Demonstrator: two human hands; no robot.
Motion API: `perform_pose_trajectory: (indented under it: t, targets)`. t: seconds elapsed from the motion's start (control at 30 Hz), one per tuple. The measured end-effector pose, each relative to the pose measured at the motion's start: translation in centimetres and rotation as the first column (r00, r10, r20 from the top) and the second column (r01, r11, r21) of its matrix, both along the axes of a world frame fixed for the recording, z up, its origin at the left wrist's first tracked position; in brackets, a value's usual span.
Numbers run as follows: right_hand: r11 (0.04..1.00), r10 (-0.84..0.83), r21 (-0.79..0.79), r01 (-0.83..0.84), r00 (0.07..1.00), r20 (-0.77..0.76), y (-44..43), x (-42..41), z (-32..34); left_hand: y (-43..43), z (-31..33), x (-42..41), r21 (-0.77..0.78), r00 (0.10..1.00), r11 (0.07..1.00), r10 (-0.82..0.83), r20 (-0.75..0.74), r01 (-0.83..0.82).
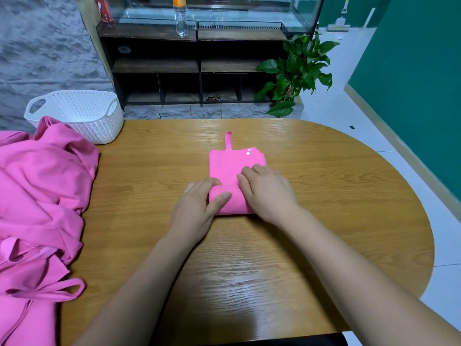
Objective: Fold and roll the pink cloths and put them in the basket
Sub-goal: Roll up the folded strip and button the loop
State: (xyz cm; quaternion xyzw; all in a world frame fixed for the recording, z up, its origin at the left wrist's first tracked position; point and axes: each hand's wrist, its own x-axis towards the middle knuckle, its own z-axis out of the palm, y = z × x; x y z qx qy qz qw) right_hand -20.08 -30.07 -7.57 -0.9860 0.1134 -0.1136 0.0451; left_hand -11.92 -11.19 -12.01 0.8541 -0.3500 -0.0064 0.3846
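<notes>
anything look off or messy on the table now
Nothing spilled or damaged. Only the pile of pink cloths lies crumpled at the table's left edge, straps trailing. The folded cloth under the left hand and right hand looks square.

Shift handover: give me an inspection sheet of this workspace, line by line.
Surface: oval wooden table, glossy grain.
Job's things: small folded pink cloth mid-table, near end rolled; heap of loose pink cloths at left edge; white perforated plastic basket at far left corner.
Clutter: nothing seen.
Grippers: left hand and right hand grip the cloth's rolled end.
Cables: nothing seen.
Surroundings: dark wooden shelf unit, clear plastic bottle, green leafy plant, green wall.
</notes>
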Motion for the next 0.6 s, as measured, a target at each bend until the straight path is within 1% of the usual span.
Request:
perform_pose_trajectory:
  t: [0.07, 0.17, 0.3, 0.37, 0.47, 0.53, 0.6]
  targets:
    - [0.997, 0.02, -0.08, -0.014, 0.997, 0.077, 0.4, -1.0, -0.4, -0.1, 0.1, 0.0, 0.004, 0.999, 1.0, 0.02, -0.048, -0.019]
    - [0.99, 0.014, -0.138, 0.002, 0.993, 0.114, 1.0, -2.1, -0.6, -0.1, 0.2, 0.0, -0.011, 0.993, 0.998, 0.059, -0.105, -0.061]
    - [0.989, -0.033, -0.14, 0.051, 0.992, 0.124, 1.4, -1.4, -0.6, 0.0, 0.4, -0.4, -0.034, 0.993, 0.996, 0.083, -0.082, -0.086]
    - [0.99, -0.058, -0.126, 0.067, 0.996, 0.074, 1.3, -0.5, -0.3, 0.1, 0.1, -0.3, -0.039, 0.995, 0.996, 0.08, -0.062, -0.082]
    - [0.995, -0.073, -0.071, 0.068, 0.995, -0.062, 1.0, 0.7, 0.6, 0.2, -0.5, 0.1, -0.047, 0.996, 0.996, 0.074, -0.047, -0.076]
    - [0.998, -0.066, -0.005, 0.065, 0.992, -0.105, 0.4, 1.3, 0.8, 0.2, -0.6, 0.2, -0.053, 0.998, 0.997, 0.054, -0.028, -0.056]
    - [0.995, -0.042, 0.081, 0.06, 0.977, -0.207, 0.0, 1.9, 1.4, 0.2, -0.6, 0.1, -0.052, 0.999, 0.998, 0.035, -0.001, -0.035]
